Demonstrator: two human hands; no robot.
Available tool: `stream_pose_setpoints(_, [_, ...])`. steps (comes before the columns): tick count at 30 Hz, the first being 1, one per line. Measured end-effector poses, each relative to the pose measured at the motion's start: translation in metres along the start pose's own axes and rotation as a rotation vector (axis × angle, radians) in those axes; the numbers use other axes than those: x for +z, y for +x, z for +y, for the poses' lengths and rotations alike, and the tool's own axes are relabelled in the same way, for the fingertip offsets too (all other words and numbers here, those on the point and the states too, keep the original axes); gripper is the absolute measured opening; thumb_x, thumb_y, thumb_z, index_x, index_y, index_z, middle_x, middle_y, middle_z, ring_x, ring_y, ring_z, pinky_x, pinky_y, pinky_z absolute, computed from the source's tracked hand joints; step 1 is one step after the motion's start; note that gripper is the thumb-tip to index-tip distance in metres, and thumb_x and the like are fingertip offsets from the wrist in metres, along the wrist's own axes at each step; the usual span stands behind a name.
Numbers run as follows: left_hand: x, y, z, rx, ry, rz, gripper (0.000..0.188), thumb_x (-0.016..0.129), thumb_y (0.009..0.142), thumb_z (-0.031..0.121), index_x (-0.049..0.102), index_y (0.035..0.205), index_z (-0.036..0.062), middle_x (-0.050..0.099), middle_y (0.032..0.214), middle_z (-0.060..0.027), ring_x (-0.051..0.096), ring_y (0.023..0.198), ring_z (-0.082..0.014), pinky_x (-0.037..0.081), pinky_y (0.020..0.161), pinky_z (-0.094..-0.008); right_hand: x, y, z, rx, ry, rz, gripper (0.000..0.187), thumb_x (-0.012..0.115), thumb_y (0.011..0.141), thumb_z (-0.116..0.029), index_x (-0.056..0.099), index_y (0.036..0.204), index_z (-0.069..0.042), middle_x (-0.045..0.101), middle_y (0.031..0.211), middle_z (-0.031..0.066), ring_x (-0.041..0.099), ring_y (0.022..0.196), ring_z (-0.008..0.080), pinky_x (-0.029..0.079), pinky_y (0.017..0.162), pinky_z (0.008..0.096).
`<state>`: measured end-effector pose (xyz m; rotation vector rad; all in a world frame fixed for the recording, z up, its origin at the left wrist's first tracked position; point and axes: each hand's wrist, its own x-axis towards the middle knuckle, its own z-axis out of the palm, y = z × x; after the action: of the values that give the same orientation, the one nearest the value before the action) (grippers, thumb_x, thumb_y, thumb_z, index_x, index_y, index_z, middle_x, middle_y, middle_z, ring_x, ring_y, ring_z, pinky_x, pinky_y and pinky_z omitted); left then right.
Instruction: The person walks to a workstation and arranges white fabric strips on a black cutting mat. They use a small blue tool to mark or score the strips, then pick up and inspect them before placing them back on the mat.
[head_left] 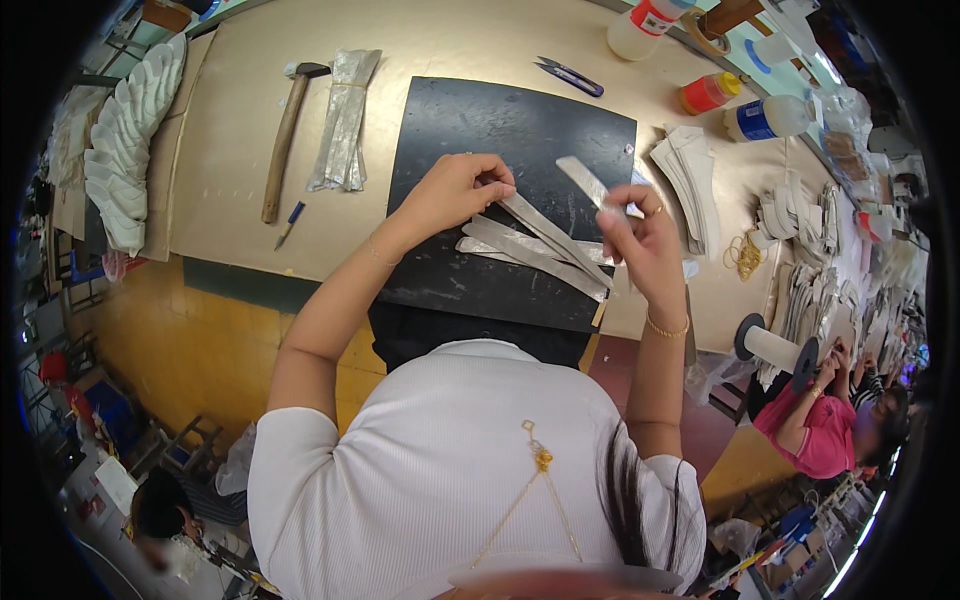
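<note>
My left hand point(462, 193) is closed, its thumb and fingers pinching the upper end of a long pale grey strip point(548, 236). That strip slants down to the right over several similar strips point(500, 245) lying crossed on a black work mat point(460, 130). To the right, my right hand point(640, 235) is raised over the mat's edge, slightly blurred. Between its thumb and fingers is a short flat strip point(582, 182) with a shiny pale surface, pointing up and left. Whether the lower end of this strip runs on behind the fingers is hidden.
Left of the mat lie a hammer point(287, 140), a bundle of strips point(347, 120) and a small blue-handled tool point(290, 224). Thread snips point(570, 77) lie beyond it. Bottles point(768, 118), curved pieces point(688, 180) and rubber bands point(743, 256) are at right. A co-worker in pink point(815, 425) sits nearby.
</note>
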<state>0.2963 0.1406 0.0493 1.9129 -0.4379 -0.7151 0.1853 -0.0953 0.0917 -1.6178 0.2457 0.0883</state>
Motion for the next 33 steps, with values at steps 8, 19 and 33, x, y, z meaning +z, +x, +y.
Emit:
stream_pose_setpoints(8, [0.008,-0.006,-0.009,-0.002,-0.244,-0.023,0.018,0.067,0.093,0.017,0.063,0.097,0.0,0.062,0.08,-0.0001,0.057,0.071,-0.0071,0.047,0.065,-0.0219,0.023,0.025,0.029,0.201,-0.15,-0.156,0.03,0.075,0.084,-0.015,0.064,0.108,0.0,0.062,0.087,0.0036,0.062,0.068,0.0104,0.049,0.059,0.0254])
stream_pose_setpoints(19, [0.004,0.0,-0.023,0.093,-0.325,0.023,0.036,0.07,0.092,0.022,0.061,0.12,0.0013,0.059,0.118,-0.0049,0.056,0.086,-0.0077,0.048,0.074,-0.0218,0.013,0.031,0.032,0.228,-0.137,-0.287,0.019,0.078,0.082,-0.017,0.065,0.089,-0.004,0.059,0.074,-0.0027,0.05,0.061,0.0041,0.04,0.056,0.0202])
stream_pose_setpoints(33, [-0.002,-0.002,-0.03,-0.127,-0.516,0.017,0.017,0.069,0.088,0.006,0.067,0.101,-0.0043,0.067,0.082,-0.0081,0.067,0.071,-0.0119,0.055,0.066,-0.0222,-0.092,-0.057,0.0,0.141,0.064,-0.07,0.023,0.076,0.083,-0.019,0.064,0.093,-0.002,0.061,0.072,0.0003,0.049,0.057,0.0021,0.038,0.049,0.018])
